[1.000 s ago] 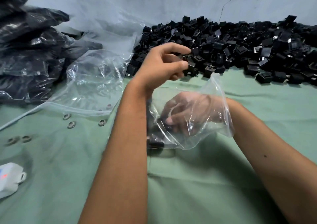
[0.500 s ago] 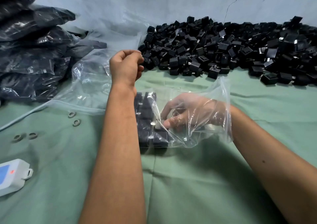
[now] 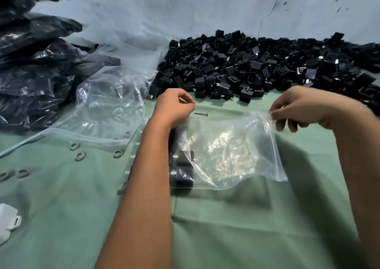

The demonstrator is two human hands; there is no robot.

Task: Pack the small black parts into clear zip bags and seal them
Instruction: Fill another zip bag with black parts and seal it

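1. Lying flat on the green cloth (image 3: pixel 226 227), the clear bag (image 3: pixel 230 155) stretches between the two hands, its mouth edge towards the right.
2. The right hand (image 3: pixel 304 106) pinches the bag's upper right corner between thumb and forefinger; the other fingers hang curled below, holding nothing that shows.
3. The left hand (image 3: pixel 172 108) is curled into a loose fist just above the bag's upper left corner. Whether it grips the bag's edge or anything else cannot be told, as the fingertips are turned away.
4. Inside the bag, black parts (image 3: pixel 182 170) sit stacked at the left end, partly hidden behind the left forearm. The rest of the bag shows only crumpled plastic.
5. A large pile of loose parts (image 3: pixel 257 67) runs along the wall (image 3: pixel 205 7) behind the hands, well apart from the bag.
6. A small dark screw (image 3: pixel 201 114) lies on the cloth between the two hands, just above the bag.
7. Empty clear bags (image 3: pixel 109 104) lie heaped to the left of the left hand, reaching up to the pile.
8. Filled bags (image 3: pixel 30 67) of black parts are stacked at the far left.
9. Several metal washers (image 3: pixel 79 156) lie scattered on the cloth below the empty bags.
10. A white device (image 3: pixel 7 220) shows at the lower left edge, cut off by the frame.
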